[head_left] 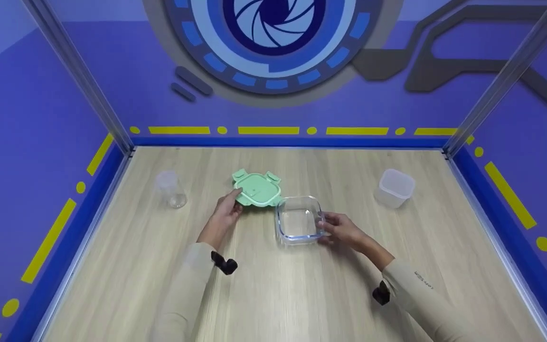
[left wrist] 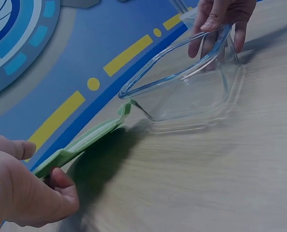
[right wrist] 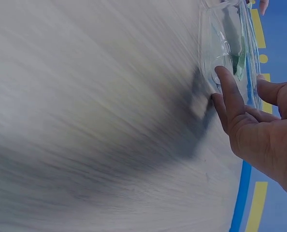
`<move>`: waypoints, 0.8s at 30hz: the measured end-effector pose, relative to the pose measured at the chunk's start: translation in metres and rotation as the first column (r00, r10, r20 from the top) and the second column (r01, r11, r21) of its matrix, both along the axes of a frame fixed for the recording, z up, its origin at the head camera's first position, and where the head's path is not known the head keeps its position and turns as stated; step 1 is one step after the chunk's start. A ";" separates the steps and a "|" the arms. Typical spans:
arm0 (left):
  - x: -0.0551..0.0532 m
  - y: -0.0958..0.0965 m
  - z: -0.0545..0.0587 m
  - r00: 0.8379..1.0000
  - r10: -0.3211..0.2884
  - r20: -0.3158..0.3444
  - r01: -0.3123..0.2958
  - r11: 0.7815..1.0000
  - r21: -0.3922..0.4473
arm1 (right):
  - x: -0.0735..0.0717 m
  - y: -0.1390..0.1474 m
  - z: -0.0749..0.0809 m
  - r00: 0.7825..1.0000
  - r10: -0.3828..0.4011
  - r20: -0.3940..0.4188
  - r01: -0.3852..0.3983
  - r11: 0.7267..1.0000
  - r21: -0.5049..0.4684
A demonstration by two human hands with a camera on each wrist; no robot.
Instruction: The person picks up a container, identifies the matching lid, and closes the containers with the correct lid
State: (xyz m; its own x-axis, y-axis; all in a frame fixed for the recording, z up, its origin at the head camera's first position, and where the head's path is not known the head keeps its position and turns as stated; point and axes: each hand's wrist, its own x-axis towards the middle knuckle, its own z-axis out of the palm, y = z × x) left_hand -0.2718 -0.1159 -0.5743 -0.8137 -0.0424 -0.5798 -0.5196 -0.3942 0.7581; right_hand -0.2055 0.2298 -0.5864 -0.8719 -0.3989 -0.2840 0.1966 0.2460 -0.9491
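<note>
In the head view my left hand pinches the left edge of a light green lid with clip flaps. The lid is tilted a little above the table, its shadow beneath it in the left wrist view. Right beside it stands a square clear glass container, without a cover. The lid's flap comes right up to the glass rim. My right hand grips the container's right side, thumb at the rim and fingers along the outer wall, as the right wrist view also shows.
A clear cup stands on the left of the wooden table. At the right is a translucent white square container. Blue printed walls with metal corner posts enclose the back and sides.
</note>
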 end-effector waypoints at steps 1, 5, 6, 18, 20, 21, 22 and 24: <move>0.000 0.001 0.000 1.000 -0.008 -0.008 0.008 1.000 -0.018 | 0.000 0.000 0.000 1.000 0.001 0.004 -0.001 1.000 -0.005; -0.002 0.003 0.000 0.998 -0.053 -0.040 0.050 0.996 -0.070 | 0.001 0.001 -0.002 1.000 -0.013 0.021 0.013 1.000 -0.008; -0.002 0.004 0.001 0.996 -0.064 -0.055 0.060 0.996 -0.071 | 0.001 0.001 -0.002 1.000 -0.018 0.024 0.019 1.000 -0.005; 0.002 0.004 0.008 0.981 -0.131 -0.143 0.083 0.949 -0.303 | 0.001 -0.001 -0.001 0.996 -0.049 0.072 0.052 0.998 -0.046; 0.004 0.005 0.010 0.971 -0.156 -0.183 0.085 0.935 -0.345 | 0.001 -0.002 -0.001 0.994 -0.050 0.093 0.055 0.997 -0.055; 0.005 0.005 0.012 0.962 -0.176 -0.210 0.092 0.928 -0.360 | 0.001 -0.002 0.000 0.994 -0.048 0.093 0.053 0.997 -0.053; 0.006 0.006 0.014 0.953 -0.192 -0.235 0.094 0.923 -0.374 | 0.002 -0.001 0.000 0.995 -0.044 0.089 0.049 0.998 -0.048; 0.008 0.009 0.018 0.933 -0.230 -0.275 0.102 0.906 -0.411 | 0.002 -0.001 0.001 0.995 -0.048 0.084 0.051 0.998 -0.033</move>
